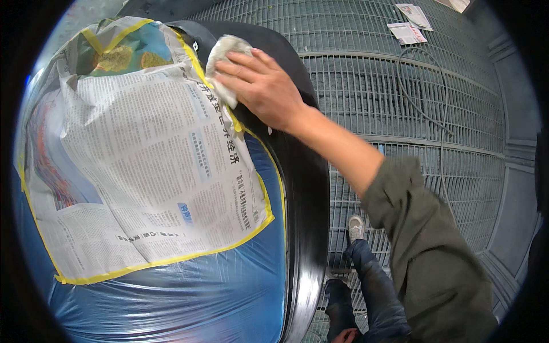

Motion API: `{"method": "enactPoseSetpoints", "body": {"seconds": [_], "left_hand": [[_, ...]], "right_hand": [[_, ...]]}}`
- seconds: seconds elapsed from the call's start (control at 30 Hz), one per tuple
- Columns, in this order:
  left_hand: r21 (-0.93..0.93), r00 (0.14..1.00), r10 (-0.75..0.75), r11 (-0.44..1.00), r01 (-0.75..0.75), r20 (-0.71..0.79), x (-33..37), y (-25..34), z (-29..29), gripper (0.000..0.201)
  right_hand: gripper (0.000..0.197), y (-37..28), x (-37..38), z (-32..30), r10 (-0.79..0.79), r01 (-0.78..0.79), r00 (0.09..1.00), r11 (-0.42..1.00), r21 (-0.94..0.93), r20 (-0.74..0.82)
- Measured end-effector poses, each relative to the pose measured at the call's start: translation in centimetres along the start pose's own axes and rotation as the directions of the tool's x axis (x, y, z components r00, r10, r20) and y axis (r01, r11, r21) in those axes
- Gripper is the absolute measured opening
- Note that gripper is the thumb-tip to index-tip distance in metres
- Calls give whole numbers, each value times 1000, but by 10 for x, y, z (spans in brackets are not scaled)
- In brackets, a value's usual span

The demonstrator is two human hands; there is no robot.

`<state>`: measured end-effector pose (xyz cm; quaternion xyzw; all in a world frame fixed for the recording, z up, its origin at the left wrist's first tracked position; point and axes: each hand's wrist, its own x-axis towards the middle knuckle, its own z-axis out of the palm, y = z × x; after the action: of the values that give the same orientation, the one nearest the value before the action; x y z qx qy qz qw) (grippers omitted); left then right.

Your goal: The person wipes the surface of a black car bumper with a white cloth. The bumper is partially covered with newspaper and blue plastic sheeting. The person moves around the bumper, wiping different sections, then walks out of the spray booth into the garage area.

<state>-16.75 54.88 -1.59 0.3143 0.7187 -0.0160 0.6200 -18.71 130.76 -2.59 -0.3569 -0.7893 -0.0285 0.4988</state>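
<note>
My right hand (pixel 263 88) reaches in from the lower right, its fingers bent over a crumpled white cloth (pixel 226 48). Hand and cloth press on the glossy black panel's edge, beside the yellow masking tape (pixel 191 54) that borders the newspaper. Sheets of newspaper (pixel 143 131) are taped over the vehicle part. Blue plastic film (pixel 189 297) covers the area below them, next to the black panel (pixel 309 211). At the bottom edge my left hand (pixel 345 336) shows only partly, low by my legs; its fingers are too small and cut off to read.
Metal floor grating (pixel 366 91) extends to the right of the panel. A thin dark hose (pixel 403 86) loops across it, and printed papers (pixel 409 33) lie at the far right. My shoe (pixel 355 227) stands on the grating close to the panel. A grey wall (pixel 509 188) rises along the right.
</note>
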Motion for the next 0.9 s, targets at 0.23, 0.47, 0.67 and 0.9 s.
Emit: {"method": "enactPoseSetpoints", "body": {"seconds": [0.23, 0.47, 0.67, 0.9], "left_hand": [[-152, 991, -102, 982, 114, 85, 7, -17, 16, 33], [-180, 1000, 20, 984, -17, 19, 5, -17, 19, 31], [-237, 999, -34, 971, 31, -9, -3, -34, 23, 29], [123, 984, 171, 979, -164, -49, -4, -43, 25, 29]], "right_hand": [[49, -12, -39, 2, -28, 55, 991, 976, -211, 131], [38, 4, -144, -54, -193, 184, 891, 981, 61, 412], [17, -23, -48, -40, 396, -374, 918, 850, 370, 18], [21, -72, -42, 17, 632, -454, 772, 615, 645, -59]]}}
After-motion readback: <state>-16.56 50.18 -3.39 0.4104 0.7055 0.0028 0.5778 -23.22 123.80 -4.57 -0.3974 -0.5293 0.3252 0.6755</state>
